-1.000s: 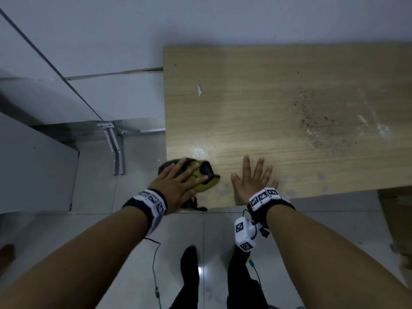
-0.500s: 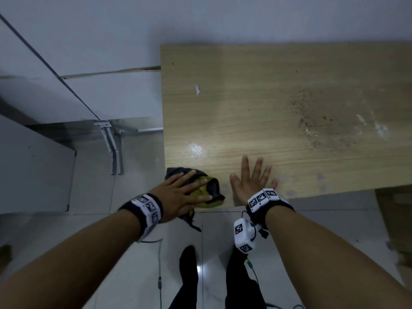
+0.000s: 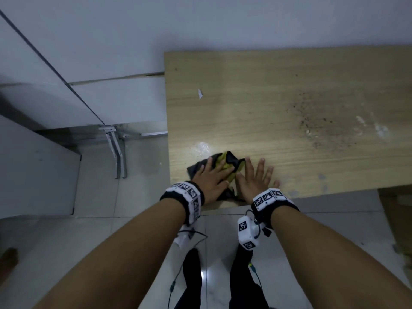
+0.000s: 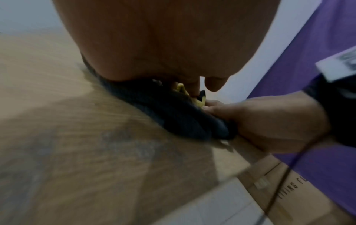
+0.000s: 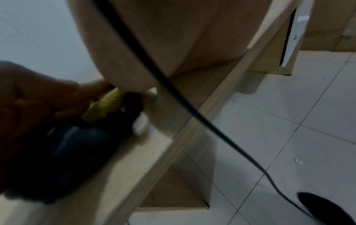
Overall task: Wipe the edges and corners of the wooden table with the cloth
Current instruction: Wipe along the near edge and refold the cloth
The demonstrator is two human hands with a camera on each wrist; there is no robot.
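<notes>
The wooden table [image 3: 278, 90] fills the upper right of the head view, with its near left corner just below my hands. A crumpled dark and yellow cloth [image 3: 226, 161] lies close to the near edge. My left hand [image 3: 213, 177] presses flat on it with straight fingers. My right hand [image 3: 256, 177] lies flat on the wood right beside it, thumb side against the cloth. In the left wrist view the cloth [image 4: 173, 118] bunches under my palm against the right hand [image 4: 260, 121]. The right wrist view shows the cloth [image 5: 108, 105] under the left hand [image 5: 29, 106], by the table edge [image 5: 154, 152].
A white paper scrap [image 3: 200, 94] and a patch of dark specks [image 3: 312, 123] lie further in on the table. A white cabinet [image 3: 33, 170] and metal bracket [image 3: 116, 150] stand left. A cardboard box [image 3: 396, 219] sits right. A wall backs the table.
My left hand has slid the cloth from the table's left near corner rightwards and further onto the top, up against the right hand. The right hand has stayed in place.
</notes>
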